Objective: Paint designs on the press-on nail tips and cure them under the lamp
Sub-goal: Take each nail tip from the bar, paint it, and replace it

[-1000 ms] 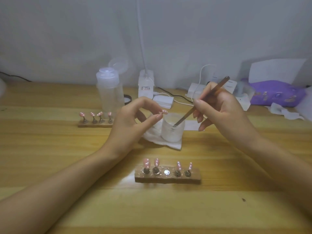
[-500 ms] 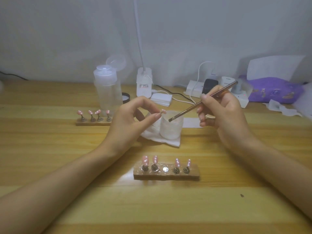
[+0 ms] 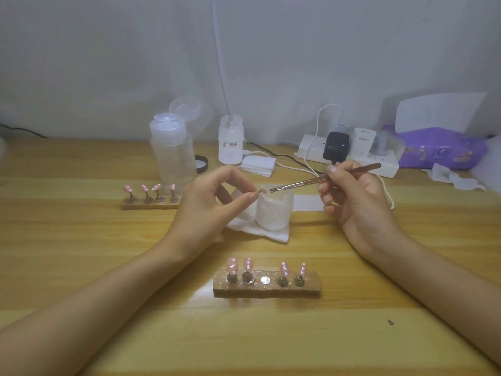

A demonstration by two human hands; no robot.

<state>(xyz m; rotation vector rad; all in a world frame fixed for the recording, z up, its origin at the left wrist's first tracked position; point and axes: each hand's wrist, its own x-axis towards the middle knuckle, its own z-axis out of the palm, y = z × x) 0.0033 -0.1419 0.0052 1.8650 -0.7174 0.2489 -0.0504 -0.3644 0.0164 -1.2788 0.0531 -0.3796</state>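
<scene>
**Head view: left hand pinching one tip, right hand bringing brush up to it**

- Left hand (image 3: 208,202) is pinching a single pink nail tip (image 3: 262,190) between thumb and forefinger, other fingers curled loosely behind. It is holding the tip in the air above the cup's (image 3: 275,211) left rim.
- Right hand (image 3: 355,204) is gripping the brush (image 3: 325,179) pen-style, with the handle angling up to the right. The bristle end is hanging over the cup mouth, just beside the held tip. Can't tell if it's touching.
- The cup is white and is sitting on a folded tissue (image 3: 267,233), mid-table between the two hands.
- Near holder (image 3: 267,289) is sitting closest to the person. Four pink tips with white dots are standing on its pegs, two left and two right. The middle slot (image 3: 265,280) is showing bare metal.
- Far holder (image 3: 150,205) is sitting left of the left hand and carrying four more pink tips on stands.
- Clear bottle (image 3: 172,153) is standing behind the far holder with its flip lid open.
- White base (image 3: 230,143) is standing next to the bottle, with a thin stalk rising out of frame.
- Pad stack (image 3: 258,164) is lying just right of the base.
- Power strip (image 3: 385,165) is running along the back right, with a black adapter (image 3: 335,149) plugged in and white cable trailing behind the right hand.
- Purple pack (image 3: 439,151) is lying at far right against the wall.
- Everything is sitting on a wooden table (image 3: 81,267).
</scene>
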